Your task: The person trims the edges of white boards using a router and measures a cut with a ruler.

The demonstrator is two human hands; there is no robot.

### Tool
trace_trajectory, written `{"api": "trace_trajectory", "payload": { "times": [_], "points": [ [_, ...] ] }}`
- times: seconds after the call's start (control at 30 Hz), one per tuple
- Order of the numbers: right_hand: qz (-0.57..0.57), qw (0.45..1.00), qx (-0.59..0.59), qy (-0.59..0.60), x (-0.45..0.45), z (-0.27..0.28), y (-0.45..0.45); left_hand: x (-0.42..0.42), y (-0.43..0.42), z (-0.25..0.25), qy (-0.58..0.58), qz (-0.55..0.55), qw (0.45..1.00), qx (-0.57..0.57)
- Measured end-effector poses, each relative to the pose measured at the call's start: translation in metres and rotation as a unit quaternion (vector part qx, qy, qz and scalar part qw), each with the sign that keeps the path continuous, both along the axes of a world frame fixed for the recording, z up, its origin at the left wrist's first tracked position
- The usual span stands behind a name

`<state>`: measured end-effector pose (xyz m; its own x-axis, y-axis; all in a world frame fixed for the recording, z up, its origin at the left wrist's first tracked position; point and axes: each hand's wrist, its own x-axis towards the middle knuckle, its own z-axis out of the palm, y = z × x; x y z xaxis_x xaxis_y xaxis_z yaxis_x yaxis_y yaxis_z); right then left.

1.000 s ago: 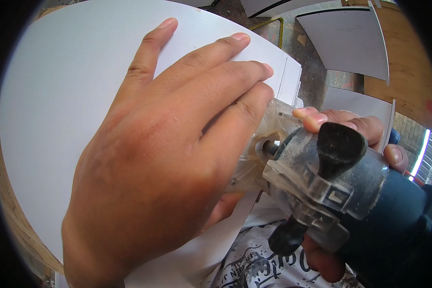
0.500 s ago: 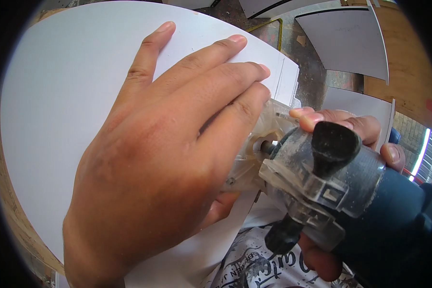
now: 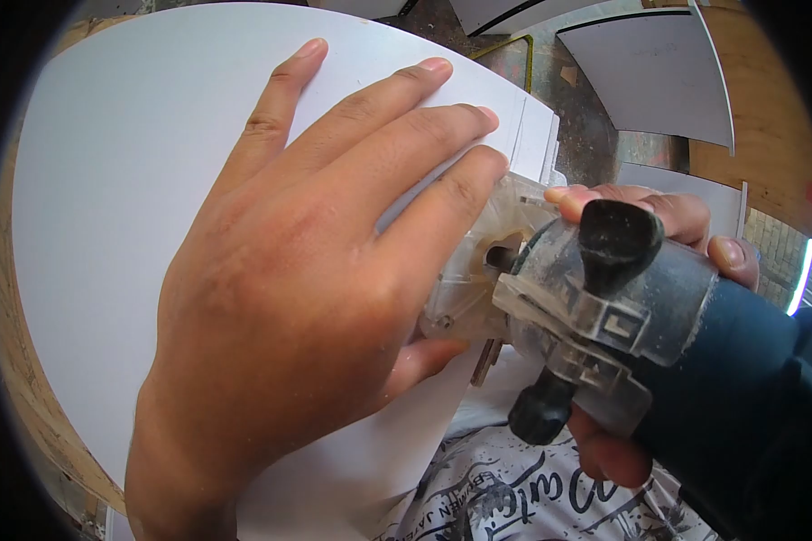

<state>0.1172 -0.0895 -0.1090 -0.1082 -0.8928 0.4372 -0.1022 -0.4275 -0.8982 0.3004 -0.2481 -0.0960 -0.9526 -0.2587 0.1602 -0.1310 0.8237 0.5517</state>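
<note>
Inside the right hand [image 3: 681, 216]: power tool [image 3: 677, 311], fingers clasped around it.
Left of grip: left hand [image 3: 284, 279], spread over white board [image 3: 90, 225].
Below grip: printed cloth [image 3: 532, 478].

We see soft light across the white panel [image 3: 99, 234], a glaring white strip [image 3: 803, 275] at far right, fisheye bowing and blackened corners

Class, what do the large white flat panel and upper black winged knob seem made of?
Large white flat panel: probably laminated board, satin, judging by its smooth, even face. Upper black winged knob: likely moulded plastic, semi-matte, from its dull, rounded form.
</note>
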Motion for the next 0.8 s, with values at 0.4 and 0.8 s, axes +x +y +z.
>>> {"api": "trace_trajectory", "payload": {
  "times": [0.4, 0.8],
  "points": [
    [0.003, 0.990, -0.130, 0.058, 0.009, -0.010, -0.020, 0.006, 0.003, -0.003, -0.002, 0.018, 1.000, -0.014],
    [-0.239, 0.969, -0.058, 0.034, -0.009, 0.005, 0.031, 0.024, -0.003, -0.013, -0.002, 0.020, 0.999, -0.033]
  ]
}}
